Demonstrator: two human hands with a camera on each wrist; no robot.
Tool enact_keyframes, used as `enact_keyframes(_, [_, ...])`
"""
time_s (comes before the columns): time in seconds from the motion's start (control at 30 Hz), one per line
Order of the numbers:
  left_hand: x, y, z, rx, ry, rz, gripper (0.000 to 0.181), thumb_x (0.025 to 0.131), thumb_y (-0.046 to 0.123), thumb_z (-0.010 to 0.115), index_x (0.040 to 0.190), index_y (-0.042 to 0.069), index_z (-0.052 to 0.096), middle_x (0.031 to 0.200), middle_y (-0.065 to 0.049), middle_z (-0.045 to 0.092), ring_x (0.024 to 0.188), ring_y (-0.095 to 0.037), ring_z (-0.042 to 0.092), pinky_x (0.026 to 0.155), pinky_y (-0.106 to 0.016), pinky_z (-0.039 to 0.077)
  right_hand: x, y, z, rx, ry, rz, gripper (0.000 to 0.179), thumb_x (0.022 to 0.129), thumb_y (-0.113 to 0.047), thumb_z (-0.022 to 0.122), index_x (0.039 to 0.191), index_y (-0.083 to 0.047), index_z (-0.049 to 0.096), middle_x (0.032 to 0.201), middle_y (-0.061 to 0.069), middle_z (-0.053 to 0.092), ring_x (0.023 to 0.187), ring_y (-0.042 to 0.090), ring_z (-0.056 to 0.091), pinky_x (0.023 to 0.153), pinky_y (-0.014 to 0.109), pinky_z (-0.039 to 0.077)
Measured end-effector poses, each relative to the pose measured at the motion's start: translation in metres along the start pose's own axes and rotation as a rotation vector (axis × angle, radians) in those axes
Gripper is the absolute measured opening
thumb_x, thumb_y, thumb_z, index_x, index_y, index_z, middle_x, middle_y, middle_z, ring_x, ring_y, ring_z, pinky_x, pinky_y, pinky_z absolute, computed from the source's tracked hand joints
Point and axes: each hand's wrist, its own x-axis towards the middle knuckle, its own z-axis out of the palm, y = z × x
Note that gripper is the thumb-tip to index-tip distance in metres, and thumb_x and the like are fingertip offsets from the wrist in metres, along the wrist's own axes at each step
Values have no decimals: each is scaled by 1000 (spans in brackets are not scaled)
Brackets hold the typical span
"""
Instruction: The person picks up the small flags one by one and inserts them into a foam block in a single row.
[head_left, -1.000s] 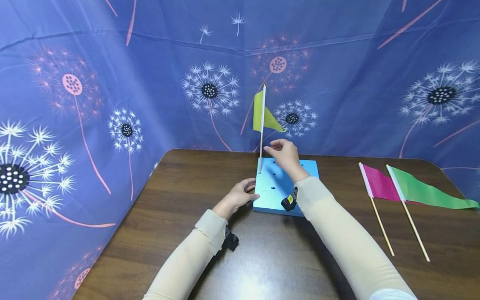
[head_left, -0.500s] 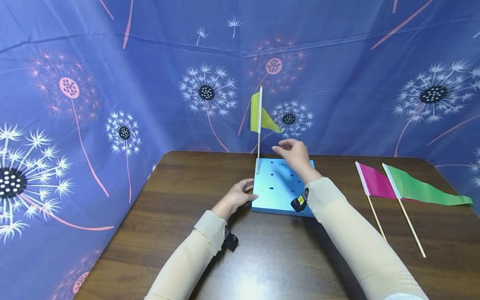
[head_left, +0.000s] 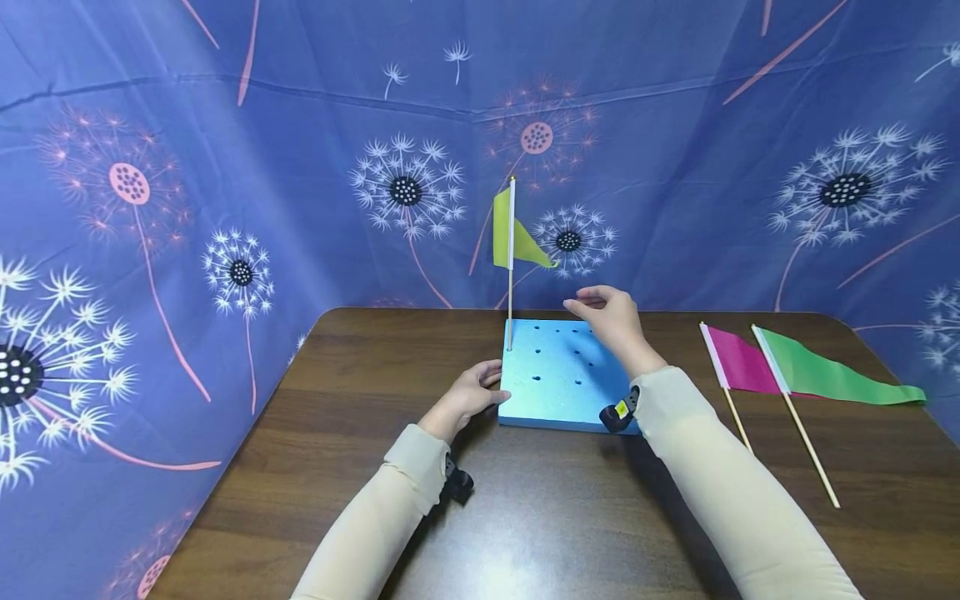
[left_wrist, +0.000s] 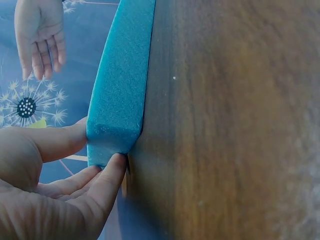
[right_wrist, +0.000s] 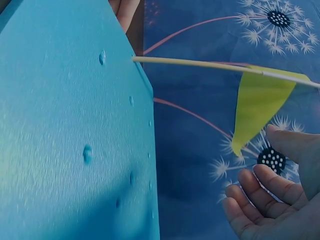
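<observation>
A thick blue foam board (head_left: 555, 400) with several small holes lies on the table. A yellow-green pennant flag (head_left: 502, 237) stands upright with its wooden stick in a hole at the board's left edge. My left hand (head_left: 467, 393) grips the board's left side; in the left wrist view the thumb lies on one face and the fingertips (left_wrist: 116, 162) press the edge near a corner. Above the board's back right part, my right hand (head_left: 611, 321) hovers with loosely bent fingers and nothing in them. The right wrist view shows this hand (right_wrist: 280, 195) apart from the flag.
To the right on the brown wooden table (head_left: 360, 367) lie a magenta flag (head_left: 742, 360) and a green flag (head_left: 832, 367), sticks toward the front. A blue dandelion-patterned cloth (head_left: 315, 150) hangs right behind the table.
My right hand has moved right, away from the yellow-green flag's stick. The left hand stays at the board's side. The head view has shifted slightly.
</observation>
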Motion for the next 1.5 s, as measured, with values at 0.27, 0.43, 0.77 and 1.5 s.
enact_keyframes(0.27, [-2, 0, -1, -3, 3, -11, 61, 88, -3, 65, 144, 3, 41, 146, -18, 47, 137, -29, 44, 110, -39, 40, -8, 3, -19, 21, 24, 88, 54, 89, -44, 67, 125, -5, 61, 124, 16, 59, 112, 30, 54, 85, 36, 47])
enact_keyframes(0.43, [-1, 2, 0, -9, 4, -13, 61, 88, -3, 65, 144, 3, 41, 145, -18, 48, 137, -29, 44, 110, -40, 40, -14, 7, -34, 4, 68, 155, 56, 88, -47, 67, 125, -4, 61, 126, 17, 57, 114, 31, 52, 87, 39, 47])
enact_keyframes(0.77, [-1, 0, 0, 4, -2, -21, 62, 89, -1, 65, 145, 4, 40, 146, -16, 48, 137, -28, 43, 111, -40, 40, -29, 33, -62, -44, 80, 176, 67, 86, -54, 66, 127, -1, 59, 132, 22, 54, 123, 35, 48, 91, 44, 46])
enact_keyframes(1.5, [-1, 0, -5, -25, -56, -41, 65, 92, 4, 64, 150, 6, 35, 151, -14, 41, 141, -26, 38, 112, -40, 38, -55, 78, -111, -133, 61, 223, 71, 83, -60, 65, 124, -3, 60, 115, 8, 62, 85, 11, 57, 59, 22, 48])
